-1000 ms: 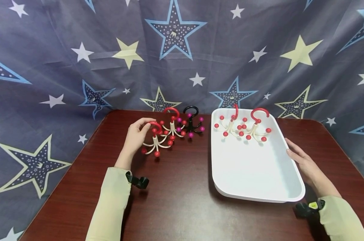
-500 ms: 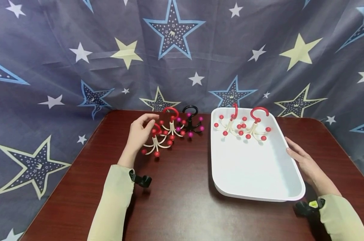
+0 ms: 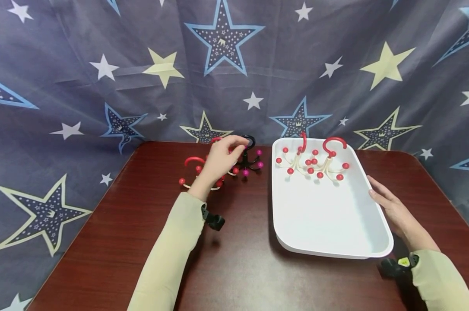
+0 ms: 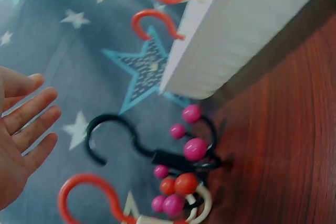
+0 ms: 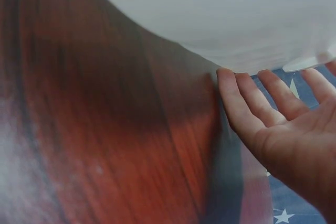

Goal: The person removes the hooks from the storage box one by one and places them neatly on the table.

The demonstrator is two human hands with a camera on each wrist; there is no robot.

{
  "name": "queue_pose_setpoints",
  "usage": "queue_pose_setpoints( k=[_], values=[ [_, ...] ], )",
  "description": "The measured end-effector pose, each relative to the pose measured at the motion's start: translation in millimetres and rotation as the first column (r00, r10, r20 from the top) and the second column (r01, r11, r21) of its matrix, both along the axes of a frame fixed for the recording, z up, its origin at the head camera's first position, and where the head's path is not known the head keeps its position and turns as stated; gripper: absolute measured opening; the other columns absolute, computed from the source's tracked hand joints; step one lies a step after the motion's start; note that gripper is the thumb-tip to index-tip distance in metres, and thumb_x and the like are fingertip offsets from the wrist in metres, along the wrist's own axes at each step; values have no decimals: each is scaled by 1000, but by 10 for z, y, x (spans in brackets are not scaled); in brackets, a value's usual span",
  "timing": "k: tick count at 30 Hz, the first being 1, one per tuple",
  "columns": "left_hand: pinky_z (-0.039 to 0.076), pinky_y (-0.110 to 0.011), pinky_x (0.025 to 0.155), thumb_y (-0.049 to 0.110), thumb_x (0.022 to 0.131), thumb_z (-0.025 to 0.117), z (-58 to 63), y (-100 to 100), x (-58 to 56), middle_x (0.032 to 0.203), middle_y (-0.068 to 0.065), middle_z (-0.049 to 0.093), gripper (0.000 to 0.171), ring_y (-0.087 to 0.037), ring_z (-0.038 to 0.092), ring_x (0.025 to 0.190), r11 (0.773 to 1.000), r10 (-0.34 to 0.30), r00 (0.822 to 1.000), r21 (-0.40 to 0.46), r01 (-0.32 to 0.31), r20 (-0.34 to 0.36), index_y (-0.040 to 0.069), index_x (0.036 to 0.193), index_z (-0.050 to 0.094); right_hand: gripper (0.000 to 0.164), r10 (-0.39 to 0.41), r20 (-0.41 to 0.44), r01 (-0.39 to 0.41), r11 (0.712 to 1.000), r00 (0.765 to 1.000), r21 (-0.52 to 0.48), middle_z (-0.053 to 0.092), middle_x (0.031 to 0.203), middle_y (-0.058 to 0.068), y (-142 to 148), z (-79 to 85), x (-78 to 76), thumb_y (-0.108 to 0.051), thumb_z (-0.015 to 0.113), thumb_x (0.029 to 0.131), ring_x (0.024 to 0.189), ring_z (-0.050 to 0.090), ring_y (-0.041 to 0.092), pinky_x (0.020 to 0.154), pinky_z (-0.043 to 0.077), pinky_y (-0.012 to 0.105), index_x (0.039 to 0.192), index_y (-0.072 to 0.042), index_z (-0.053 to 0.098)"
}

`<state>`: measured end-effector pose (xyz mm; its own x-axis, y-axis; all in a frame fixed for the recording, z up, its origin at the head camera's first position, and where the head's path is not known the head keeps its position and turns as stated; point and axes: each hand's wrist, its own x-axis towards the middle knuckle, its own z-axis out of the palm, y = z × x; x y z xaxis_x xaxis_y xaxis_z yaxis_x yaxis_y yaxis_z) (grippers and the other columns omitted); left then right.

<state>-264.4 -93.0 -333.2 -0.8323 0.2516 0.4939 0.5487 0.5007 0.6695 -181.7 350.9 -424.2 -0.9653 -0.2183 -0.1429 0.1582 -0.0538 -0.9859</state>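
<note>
My left hand (image 3: pixel 223 157) hovers over the left group of multi-arm hook hangers, fingers apart and holding nothing. Closest to its fingertips is a black hanger with magenta balls (image 3: pixel 245 162); the left wrist view shows a gap between the hand (image 4: pixel 23 135) and its black hook (image 4: pixel 113 119). A cream hanger with a red hook (image 3: pixel 194 160) is partly behind the wrist, and a second red-hooked one (image 3: pixel 217 139) is mostly hidden by the hand. On the right, my right hand (image 3: pixel 391 211) touches the outer side of a white tray (image 3: pixel 329 252) with extended fingers (image 5: pixel 252 95).
Two cream hangers with red hooks and balls, a left one (image 3: pixel 296 164) and a right one (image 3: pixel 328 166), stand at the tray's far end. Under everything is a dark red-brown table (image 3: pixel 234 268). A star-patterned cloth (image 3: pixel 141 52) hangs behind the table's back edge.
My left hand has let go of the nearer red hook, lifted, and moved right toward the black hanger. That red-hooked hanger has turned slightly. My right hand stays at the tray.
</note>
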Motion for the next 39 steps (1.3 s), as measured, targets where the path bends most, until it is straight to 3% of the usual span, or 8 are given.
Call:
queue_pose_setpoints(
  k=[6, 14, 19, 25, 31, 39],
  values=[
    [43, -27, 87, 16, 89, 55, -42, 322, -109, 103, 2, 65, 19, -10, 57, 97, 980, -33, 999, -195, 39, 33, 15, 104, 66, 59, -2, 7, 1, 1000, 1000, 19, 54, 106, -28, 6, -13, 0, -24, 40, 97, 91, 59, -4, 70, 51, 21, 147, -26, 8],
    [45, -26, 84, 22, 91, 53, -52, 722, -221, 107, 2, 64, 20, -11, 59, 95, 941, -80, 989, -318, 116, 124, 17, 107, 64, 60, -7, -3, 7, 999, 1000, 52, 50, 107, -28, 29, -12, -1, -26, 41, 96, 92, 58, -5, 71, 50, 21, 147, -27, 9],
    [46, -24, 80, 26, 92, 53, -40, 984, -293, 105, 1, 65, 23, -10, 59, 92, 943, -72, 984, -309, 121, 164, 16, 110, 63, 60, -17, -1, 17, 998, 1000, 63, 50, 107, -28, 50, -13, 19, -27, 42, 96, 92, 57, -7, 71, 50, 19, 147, -28, 10],
    [48, -25, 78, 27, 92, 53, -2, 1205, -345, 103, -1, 66, 27, -12, 61, 92, 959, 0, 980, -277, 56, 199, 13, 114, 61, 59, -9, -7, 10, 998, 1000, 68, 50, 108, -28, 34, -9, 2, -27, 42, 96, 92, 57, -5, 71, 50, 21, 147, -27, 10],
    [48, -24, 77, 31, 90, 55, -25, 1370, -408, 106, -1, 65, 35, -12, 61, 95, 973, 53, 958, -230, 14, 281, 13, 120, 56, 58, -13, -14, 13, 999, 1000, 43, 52, 106, -28, 23, 0, -6, -24, 41, 97, 91, 58, -5, 69, 51, 21, 147, -27, 11],
    [47, -25, 81, 40, 86, 58, -105, 1564, -487, 111, -3, 63, 47, -13, 60, 98, 962, 145, 940, -266, -61, 310, 13, 125, 52, 59, -6, -15, 7, 999, 1000, 54, 50, 107, -28, 2, -5, -9, -24, 40, 97, 92, 57, -6, 70, 50, 20, 147, -26, 9]
  ],
)
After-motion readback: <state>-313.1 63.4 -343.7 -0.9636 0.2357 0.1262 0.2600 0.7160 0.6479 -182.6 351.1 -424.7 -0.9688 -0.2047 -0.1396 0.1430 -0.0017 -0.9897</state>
